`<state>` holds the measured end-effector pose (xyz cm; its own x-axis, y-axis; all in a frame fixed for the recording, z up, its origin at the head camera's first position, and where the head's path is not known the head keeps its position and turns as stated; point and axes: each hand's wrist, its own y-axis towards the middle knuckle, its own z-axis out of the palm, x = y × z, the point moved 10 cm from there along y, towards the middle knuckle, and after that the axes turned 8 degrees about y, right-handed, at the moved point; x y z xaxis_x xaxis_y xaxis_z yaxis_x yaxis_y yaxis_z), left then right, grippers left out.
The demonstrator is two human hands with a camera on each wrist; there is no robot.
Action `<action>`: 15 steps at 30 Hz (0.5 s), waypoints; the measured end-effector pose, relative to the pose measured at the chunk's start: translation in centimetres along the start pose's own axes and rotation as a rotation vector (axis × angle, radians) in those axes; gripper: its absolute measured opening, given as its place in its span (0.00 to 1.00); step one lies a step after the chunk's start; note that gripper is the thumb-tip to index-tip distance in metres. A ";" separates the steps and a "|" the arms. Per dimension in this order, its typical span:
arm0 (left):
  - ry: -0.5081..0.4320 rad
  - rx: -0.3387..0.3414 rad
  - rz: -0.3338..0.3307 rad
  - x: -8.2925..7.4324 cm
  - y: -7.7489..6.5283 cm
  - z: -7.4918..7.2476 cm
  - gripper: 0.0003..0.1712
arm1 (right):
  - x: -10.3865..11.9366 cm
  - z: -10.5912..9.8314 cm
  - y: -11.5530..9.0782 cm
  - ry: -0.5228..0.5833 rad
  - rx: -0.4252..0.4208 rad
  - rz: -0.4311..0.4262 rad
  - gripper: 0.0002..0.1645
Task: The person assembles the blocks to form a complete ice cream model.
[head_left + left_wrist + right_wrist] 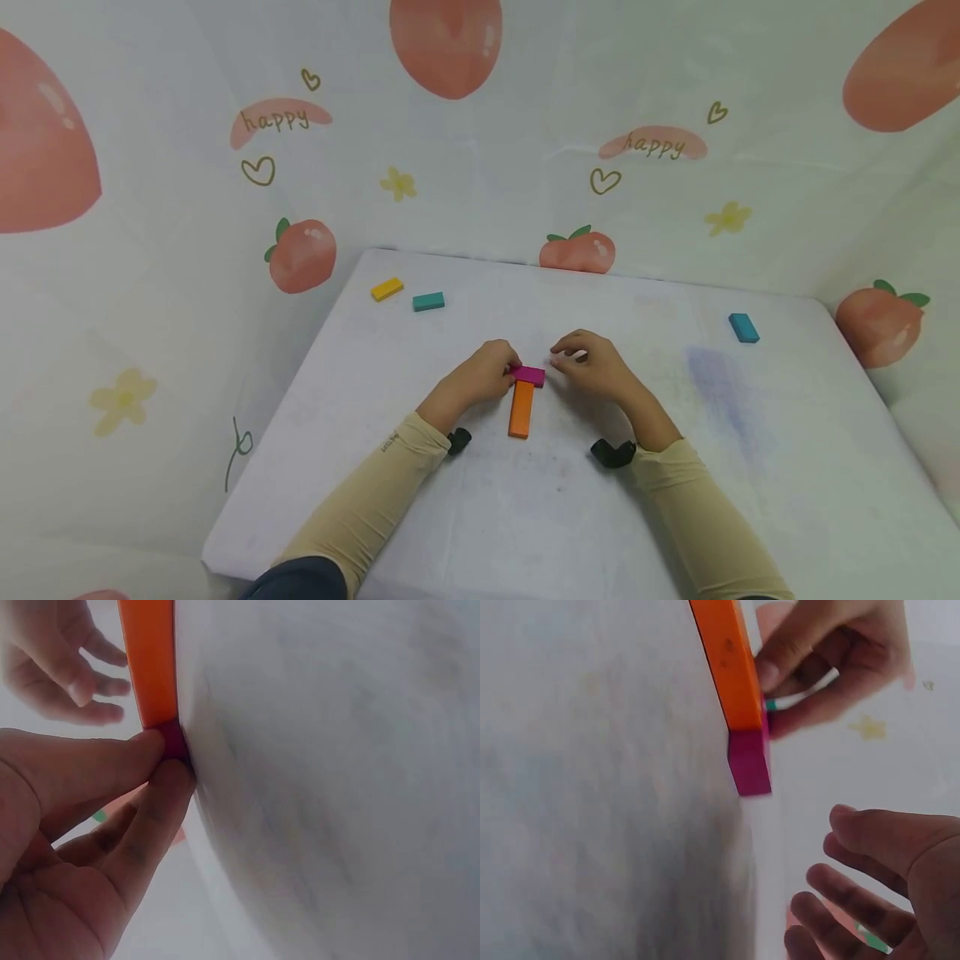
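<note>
A magenta block (531,377) lies crosswise against the far end of an orange block (521,410), so the two form a T on the white table. My left hand (486,369) pinches the magenta block's left end between thumb and finger; the left wrist view shows that grip on the block (175,741) up close. To the right, my right hand (594,367) hovers beside the magenta block's other end without touching it. In the right wrist view the right hand's fingers (870,832) are spread and hold nothing.
Toward the back left lie a yellow block (387,289) and a teal block (428,302). A blue block (743,327) sits at the back right. A patterned white cloth (480,183) hangs behind the table (570,533).
</note>
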<state>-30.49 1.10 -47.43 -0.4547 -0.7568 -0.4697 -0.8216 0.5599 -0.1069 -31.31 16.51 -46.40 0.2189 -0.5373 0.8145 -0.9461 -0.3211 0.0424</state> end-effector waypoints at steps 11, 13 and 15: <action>0.002 0.019 -0.018 -0.1 0.0 0.1 0.14 | -2.8 -7.4 -0.9 -0.005 -0.248 -0.010 0.18; 0.001 0.021 -0.022 -0.1 0.0 0.1 0.15 | -3.3 -8.7 -1.2 -0.021 -0.295 -0.008 0.18; -0.001 0.022 -0.031 -0.1 0.0 0.0 0.15 | -3.8 -10.0 -1.5 -0.031 -0.346 0.001 0.19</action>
<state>-30.41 1.16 -47.37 -0.4287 -0.7738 -0.4664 -0.8276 0.5434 -0.1409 -33.13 26.87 -43.79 0.2200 -0.5622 0.7972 -0.9701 -0.0402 0.2393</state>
